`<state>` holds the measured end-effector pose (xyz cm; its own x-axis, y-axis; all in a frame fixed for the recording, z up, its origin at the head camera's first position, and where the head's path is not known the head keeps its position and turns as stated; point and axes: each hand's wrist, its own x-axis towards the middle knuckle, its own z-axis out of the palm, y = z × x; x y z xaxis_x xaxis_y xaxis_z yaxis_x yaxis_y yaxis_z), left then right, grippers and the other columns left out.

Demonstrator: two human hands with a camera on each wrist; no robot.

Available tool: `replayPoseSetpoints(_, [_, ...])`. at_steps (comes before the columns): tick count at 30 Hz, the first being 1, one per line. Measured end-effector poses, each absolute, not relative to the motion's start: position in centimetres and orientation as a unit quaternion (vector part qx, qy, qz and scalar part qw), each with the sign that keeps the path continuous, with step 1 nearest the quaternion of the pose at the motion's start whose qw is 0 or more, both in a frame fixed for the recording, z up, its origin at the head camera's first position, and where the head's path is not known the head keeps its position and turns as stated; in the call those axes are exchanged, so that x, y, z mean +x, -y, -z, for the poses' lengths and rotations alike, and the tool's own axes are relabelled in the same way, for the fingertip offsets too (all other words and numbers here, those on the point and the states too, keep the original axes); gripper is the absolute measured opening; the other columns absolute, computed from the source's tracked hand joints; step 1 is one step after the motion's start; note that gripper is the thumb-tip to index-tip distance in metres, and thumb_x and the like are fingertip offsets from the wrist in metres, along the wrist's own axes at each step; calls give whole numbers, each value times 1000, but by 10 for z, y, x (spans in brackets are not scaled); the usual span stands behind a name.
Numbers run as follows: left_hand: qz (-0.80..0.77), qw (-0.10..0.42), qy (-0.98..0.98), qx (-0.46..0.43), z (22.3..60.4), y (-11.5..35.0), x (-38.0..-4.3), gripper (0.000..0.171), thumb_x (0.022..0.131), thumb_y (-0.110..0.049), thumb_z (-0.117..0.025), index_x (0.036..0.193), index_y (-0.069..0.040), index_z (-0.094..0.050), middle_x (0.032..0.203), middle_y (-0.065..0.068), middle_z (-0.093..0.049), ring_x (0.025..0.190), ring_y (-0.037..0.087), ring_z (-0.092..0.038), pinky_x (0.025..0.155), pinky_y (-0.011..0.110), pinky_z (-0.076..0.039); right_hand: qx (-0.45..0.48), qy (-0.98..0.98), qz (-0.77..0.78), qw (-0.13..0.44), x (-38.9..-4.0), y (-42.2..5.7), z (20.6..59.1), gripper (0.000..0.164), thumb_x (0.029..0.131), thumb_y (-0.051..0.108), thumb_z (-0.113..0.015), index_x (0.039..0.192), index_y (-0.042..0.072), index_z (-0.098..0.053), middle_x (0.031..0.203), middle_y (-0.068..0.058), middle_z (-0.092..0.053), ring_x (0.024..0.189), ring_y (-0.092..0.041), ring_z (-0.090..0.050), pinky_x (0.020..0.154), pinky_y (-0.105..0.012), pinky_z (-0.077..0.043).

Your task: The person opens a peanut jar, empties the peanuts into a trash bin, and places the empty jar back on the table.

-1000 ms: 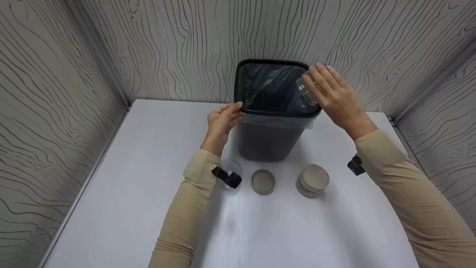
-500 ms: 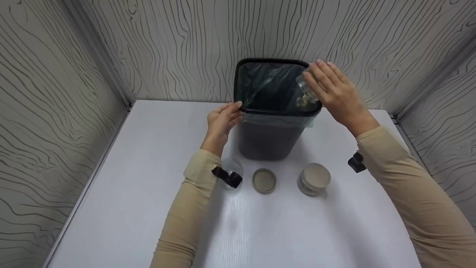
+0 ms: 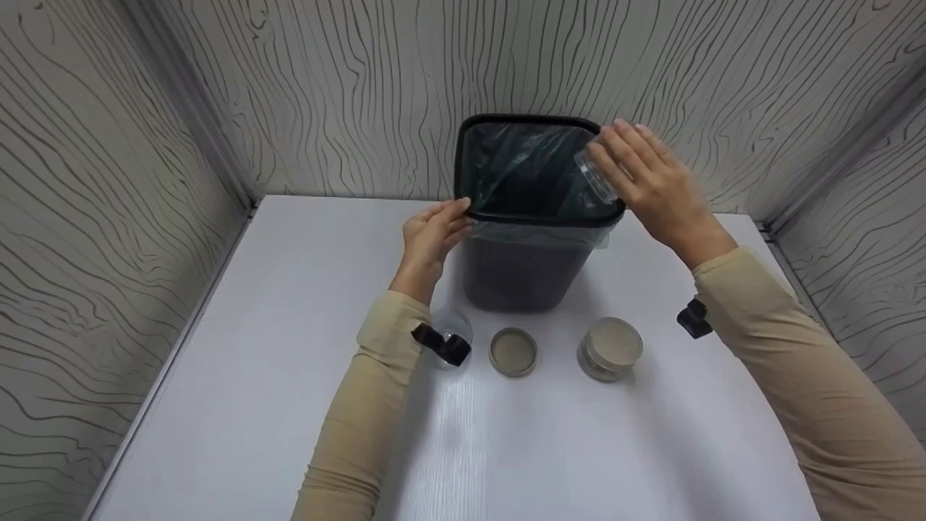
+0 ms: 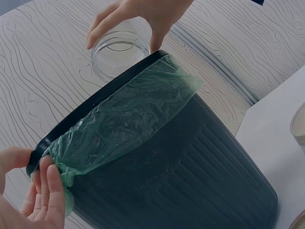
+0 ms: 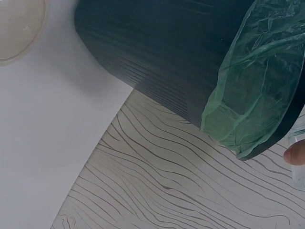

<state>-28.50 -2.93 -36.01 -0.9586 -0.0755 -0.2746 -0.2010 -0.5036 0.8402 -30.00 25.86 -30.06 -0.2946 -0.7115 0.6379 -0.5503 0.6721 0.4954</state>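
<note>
My left hand (image 3: 434, 235) pinches the front left corner of a dark trash bin (image 3: 524, 271), thumb over the rim and fingers outside it. A green plastic liner (image 4: 128, 117) folds over that rim. At the bin's right side, my right hand (image 3: 655, 192) grips a clear jar (image 3: 597, 177), tipped with its mouth toward the bin's inside. In the left wrist view the see-through jar (image 4: 119, 55) shows no contents. Only a fingertip (image 5: 296, 153) of the right hand enters the right wrist view. The bottom of the bin is hidden in shadow.
On the white table (image 3: 289, 325), in front of the bin, lie a round beige lid (image 3: 513, 352) and a jar with a beige lid on (image 3: 611, 347). Another clear container (image 3: 454, 325) is partly covered by the left wrist's black camera mount (image 3: 443, 345). Patterned walls (image 3: 347, 94) stand behind and beside.
Half a second ago small pale pieces showed at the jar's mouth, dropping into the bin; now none show there. Both hands have stayed almost in place.
</note>
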Motion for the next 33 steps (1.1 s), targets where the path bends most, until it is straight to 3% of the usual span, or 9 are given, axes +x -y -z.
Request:
replayPoseSetpoints(15, [-857, 42, -495, -136, 360, 30, -286, 26, 87, -11, -69, 110, 3, -64, 80, 1, -68, 68, 7, -66, 67, 16, -58, 394, 782, 182, 448, -302, -259, 300, 52, 86, -13, -56, 136, 0, -49, 136, -19, -56, 128, -32, -53, 113, -39, -43])
replayPoseSetpoints(21, [-860, 43, -491, -134, 360, 29, -285, 23, 88, -11, -69, 106, 2, -65, 81, 3, -68, 67, 7, -66, 65, 15, -57, 435, 753, 243, 429, -303, -255, 295, 50, 88, -9, -56, 137, 0, -48, 137, -18, -55, 129, -31, -53, 114, -37, -41])
replayPoseSetpoints(28, [-857, 44, -496, -134, 360, 29, -285, 31, 88, -11, -69, 114, 3, -63, 78, 0, -67, 67, 6, -66, 64, 15, -57, 443, 740, 263, 432, -304, -257, 294, 51, 87, -10, -56, 136, 3, -49, 137, -16, -54, 129, -28, -53, 114, -35, -41])
replayPoseSetpoints(33, [-855, 45, -498, -136, 361, 30, -285, 31, 88, -12, -69, 114, 3, -63, 79, 0, -68, 68, 6, -66, 64, 15, -57, 439, 748, 222, 446, -305, -259, 295, 49, 88, -13, -55, 134, 2, -51, 135, -16, -57, 127, -29, -55, 121, -34, -33])
